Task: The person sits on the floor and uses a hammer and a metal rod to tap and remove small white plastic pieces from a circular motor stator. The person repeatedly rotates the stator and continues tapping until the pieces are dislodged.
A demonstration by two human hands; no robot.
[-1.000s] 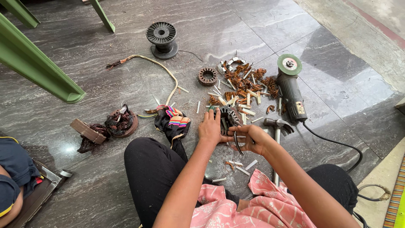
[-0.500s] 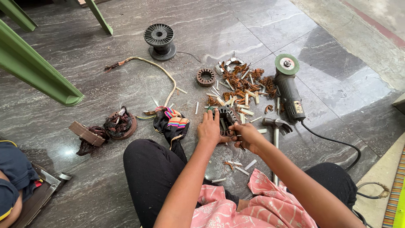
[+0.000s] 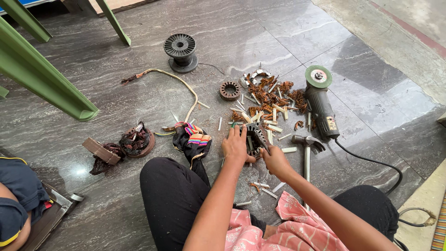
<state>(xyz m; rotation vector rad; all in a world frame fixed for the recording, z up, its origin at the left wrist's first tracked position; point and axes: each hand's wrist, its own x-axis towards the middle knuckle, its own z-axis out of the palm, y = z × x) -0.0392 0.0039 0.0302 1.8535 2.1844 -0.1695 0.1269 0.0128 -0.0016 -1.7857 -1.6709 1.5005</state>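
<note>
At the centre of the frame, on the dark stone floor (image 3: 116, 88), both hands work on a round metal stator (image 3: 255, 136). The left hand (image 3: 236, 146) lies against its left side, fingers (image 3: 240, 131) spread and curled over the rim, steadying it. The right hand (image 3: 275, 160) sits just below and right of the stator, fingers closed around a thin tool (image 3: 260, 142) whose tip reaches into the core; the tool's kind is too small to tell.

Just above the stator lies a heap of copper wire scraps (image 3: 269, 95) and pale insulation strips (image 3: 274, 128). A smaller ring core (image 3: 229, 90) sits at the heap's left edge. To the right, a green angle grinder (image 3: 320, 104) lies with its disc toward the top of the frame, its black cord (image 3: 371, 162) trailing to the lower right. A hammer (image 3: 306, 148) lies between the grinder and the right hand.

A striped cloth (image 3: 193, 139) lies just left of the left hand. Further left sits a burnt coil (image 3: 134, 142) beside a wooden block (image 3: 98, 151). An empty black spool (image 3: 180, 51) stands at upper centre, and green metal legs (image 3: 42, 79) cross the upper left. Another person's arm (image 3: 14, 209) shows at lower left.
</note>
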